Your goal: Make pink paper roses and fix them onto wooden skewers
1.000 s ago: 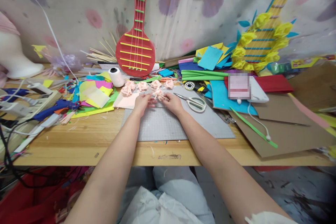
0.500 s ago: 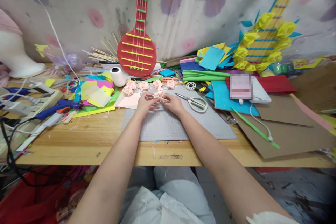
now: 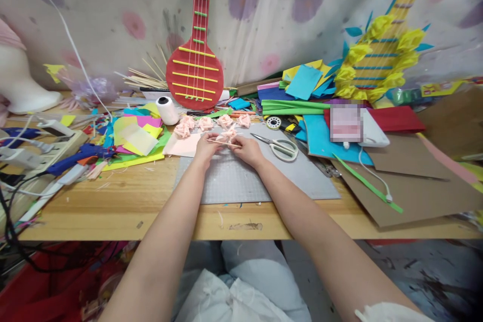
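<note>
Both hands met over the far edge of a grey gridded cutting mat (image 3: 245,181) that lay flat on the pale wooden bench (image 3: 124,201). The left hand (image 3: 206,147) and the right hand (image 3: 247,149) each pinched one end of a thin, pale wooden stick (image 3: 223,143), which ran roughly level between them. A small crumpled pink paper flower (image 3: 229,134) sat at the stick, just above the fingertips; whether it was fixed to the stick could not be told. Just beyond, four more crinkled pink paper flowers (image 3: 206,123) lay in a row, near a flat pale pink paper sheet (image 3: 181,145). White-handled metal scissors (image 3: 279,147) rested on the mat to the right of the hands. A white spool of thread (image 3: 166,109) stood upright to the left, beside loose sheets of bright coloured foam (image 3: 138,133). A red cardboard guitar (image 3: 196,68) with yellow strips leaned against the flowered curtain.
</note>
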Demonstrator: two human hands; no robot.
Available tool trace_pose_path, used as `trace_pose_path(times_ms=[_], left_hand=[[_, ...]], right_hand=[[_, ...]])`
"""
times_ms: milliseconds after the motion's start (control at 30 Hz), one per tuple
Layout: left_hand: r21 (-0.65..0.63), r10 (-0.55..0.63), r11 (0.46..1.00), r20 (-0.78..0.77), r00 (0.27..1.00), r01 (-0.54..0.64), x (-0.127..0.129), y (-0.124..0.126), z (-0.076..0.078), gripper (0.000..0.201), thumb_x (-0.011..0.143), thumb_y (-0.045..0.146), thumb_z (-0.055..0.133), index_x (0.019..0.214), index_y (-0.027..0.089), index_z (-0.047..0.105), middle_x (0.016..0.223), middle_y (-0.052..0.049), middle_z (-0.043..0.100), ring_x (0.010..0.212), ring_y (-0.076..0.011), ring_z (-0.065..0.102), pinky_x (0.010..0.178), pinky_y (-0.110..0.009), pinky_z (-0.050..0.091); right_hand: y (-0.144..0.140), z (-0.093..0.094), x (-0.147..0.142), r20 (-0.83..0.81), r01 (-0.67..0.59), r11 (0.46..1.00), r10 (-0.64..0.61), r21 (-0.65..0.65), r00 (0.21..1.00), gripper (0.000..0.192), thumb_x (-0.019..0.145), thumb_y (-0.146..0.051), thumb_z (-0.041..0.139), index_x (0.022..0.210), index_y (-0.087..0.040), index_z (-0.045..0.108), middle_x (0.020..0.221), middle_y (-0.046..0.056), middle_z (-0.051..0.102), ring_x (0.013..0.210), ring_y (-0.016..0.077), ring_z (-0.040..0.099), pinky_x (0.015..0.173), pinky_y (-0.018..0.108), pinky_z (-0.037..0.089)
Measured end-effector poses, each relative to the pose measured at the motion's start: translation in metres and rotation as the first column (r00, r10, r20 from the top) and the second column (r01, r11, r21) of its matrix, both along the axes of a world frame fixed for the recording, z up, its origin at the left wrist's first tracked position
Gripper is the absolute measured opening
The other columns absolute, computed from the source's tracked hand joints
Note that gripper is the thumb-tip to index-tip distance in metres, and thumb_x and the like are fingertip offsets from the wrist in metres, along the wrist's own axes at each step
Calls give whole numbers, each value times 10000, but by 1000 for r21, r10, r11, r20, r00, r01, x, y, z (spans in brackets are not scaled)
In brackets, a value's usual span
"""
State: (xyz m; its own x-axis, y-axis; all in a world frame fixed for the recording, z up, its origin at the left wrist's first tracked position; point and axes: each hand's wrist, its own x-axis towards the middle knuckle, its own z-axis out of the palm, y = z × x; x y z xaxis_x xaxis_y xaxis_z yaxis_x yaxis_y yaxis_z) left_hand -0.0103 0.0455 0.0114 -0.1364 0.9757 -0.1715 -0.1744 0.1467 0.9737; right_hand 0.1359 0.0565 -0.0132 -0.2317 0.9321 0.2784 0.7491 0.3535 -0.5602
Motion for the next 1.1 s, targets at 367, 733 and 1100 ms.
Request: trace_pose_path(times_ms=[367, 733, 1100], left_hand=[[-34, 129, 991, -3, 992, -129, 5, 5, -3, 228, 594, 124, 660, 797, 151, 562, 577, 45, 525, 488, -59, 508, 524, -205, 457], [3, 55, 998, -5, 998, -55, 3, 2, -8, 428, 587, 144, 676, 1011, 159, 629, 684, 13, 589, 508, -33, 505, 495, -153, 437], [86, 111, 989, 105, 988, -120, 5, -11, -7, 378, 573, 101, 640, 948, 139, 609, 605, 25, 593, 585, -99, 580, 594, -242, 515]], right_hand=[[-5, 4, -3, 36, -35, 999, 35, 0, 999, 150, 718, -308, 511, 788, -233, 621, 693, -12, 634, 616, 128, 524, 570, 221, 325], [-8, 6, -3, 30, -36, 999, 36, 6, 999, 158, 713, -288, 497, 793, -229, 620, 686, -11, 631, 605, 125, 515, 570, 219, 322], [-7, 6, -3, 69, 50, 999, -52, 19, 996, 171, 739, -346, 491, 796, -233, 607, 679, -12, 626, 638, 134, 531, 570, 223, 302]])
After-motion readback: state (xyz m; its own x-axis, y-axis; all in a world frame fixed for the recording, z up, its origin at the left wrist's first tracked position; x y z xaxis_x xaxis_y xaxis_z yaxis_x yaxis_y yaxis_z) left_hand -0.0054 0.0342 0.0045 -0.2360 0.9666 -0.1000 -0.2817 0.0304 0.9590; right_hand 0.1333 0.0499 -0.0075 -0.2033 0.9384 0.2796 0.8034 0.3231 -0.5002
